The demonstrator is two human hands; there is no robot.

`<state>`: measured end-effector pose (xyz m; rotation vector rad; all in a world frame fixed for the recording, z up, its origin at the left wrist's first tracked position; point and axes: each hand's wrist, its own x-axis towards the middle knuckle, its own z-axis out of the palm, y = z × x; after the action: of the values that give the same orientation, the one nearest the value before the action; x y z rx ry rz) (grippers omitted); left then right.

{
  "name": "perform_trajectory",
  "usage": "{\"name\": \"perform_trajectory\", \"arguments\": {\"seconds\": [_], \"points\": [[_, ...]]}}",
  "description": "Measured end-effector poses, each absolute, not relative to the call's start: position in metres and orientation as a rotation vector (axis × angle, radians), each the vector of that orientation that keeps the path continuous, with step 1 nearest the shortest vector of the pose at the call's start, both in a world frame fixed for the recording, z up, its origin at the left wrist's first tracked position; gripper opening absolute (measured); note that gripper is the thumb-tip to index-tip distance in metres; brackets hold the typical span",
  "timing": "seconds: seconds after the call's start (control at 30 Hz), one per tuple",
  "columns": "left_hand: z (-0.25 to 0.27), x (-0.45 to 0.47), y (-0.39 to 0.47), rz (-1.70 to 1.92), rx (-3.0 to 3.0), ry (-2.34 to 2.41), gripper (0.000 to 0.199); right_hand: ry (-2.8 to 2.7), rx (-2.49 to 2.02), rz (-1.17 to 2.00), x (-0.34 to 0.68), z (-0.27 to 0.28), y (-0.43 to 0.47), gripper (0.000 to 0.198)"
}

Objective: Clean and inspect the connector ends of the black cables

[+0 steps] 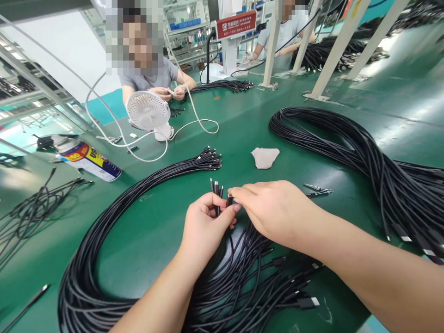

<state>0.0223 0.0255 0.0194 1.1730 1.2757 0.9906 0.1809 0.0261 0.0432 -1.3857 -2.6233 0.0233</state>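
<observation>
My left hand [204, 226] is closed around several black cables, their connector ends [216, 188] sticking up above the fingers. One black cable connector [229, 200] stands between the left thumb and index finger. My right hand [280, 208] meets it there, fingers together and pinching at its tip; the palm side is hidden. Below both hands, a large looped bundle of black cables [93, 231] curves round on the green table [156, 222], with loose plugs [307, 302] at the lower right. Its other ends [208, 159] lie gathered beyond my left hand.
A white cloth scrap [265, 158] and small metal tools [317, 190] lie beyond my right hand. Another cable bundle [347, 138] fills the right side. A spray can [88, 159] lies tilted at left, near a white fan [148, 111]. A co-worker [149, 76] sits opposite.
</observation>
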Motion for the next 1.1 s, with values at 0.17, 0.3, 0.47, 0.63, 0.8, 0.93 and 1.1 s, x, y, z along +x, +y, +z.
{"name": "perform_trajectory", "arguments": {"seconds": [0.17,0.3,0.47,0.63,0.8,0.93,1.1], "points": [[0.019,0.022,0.025,0.992,1.187,1.287,0.025,-2.642,-1.424,0.023,0.177,0.046,0.025,0.023],[0.017,0.022,0.025,0.985,1.219,1.299,0.024,-2.673,-1.449,0.036,0.177,0.046,0.025,0.030],[0.017,0.022,0.026,0.987,1.198,1.301,0.025,-2.683,-1.480,0.056,0.178,0.048,0.025,0.048],[0.019,0.023,0.026,0.965,1.176,1.301,0.025,-2.660,-1.505,0.104,0.179,0.051,0.024,0.037],[0.019,0.022,0.024,0.953,1.181,1.300,0.024,-2.605,-1.462,0.117,0.180,0.048,0.026,0.031],[0.017,0.021,0.024,0.955,1.192,1.300,0.023,-2.487,-1.395,0.190,0.183,0.045,0.030,0.025],[0.019,0.021,0.024,0.948,1.221,1.291,0.022,-2.360,-1.264,0.386,0.187,0.043,0.036,0.024]]}}
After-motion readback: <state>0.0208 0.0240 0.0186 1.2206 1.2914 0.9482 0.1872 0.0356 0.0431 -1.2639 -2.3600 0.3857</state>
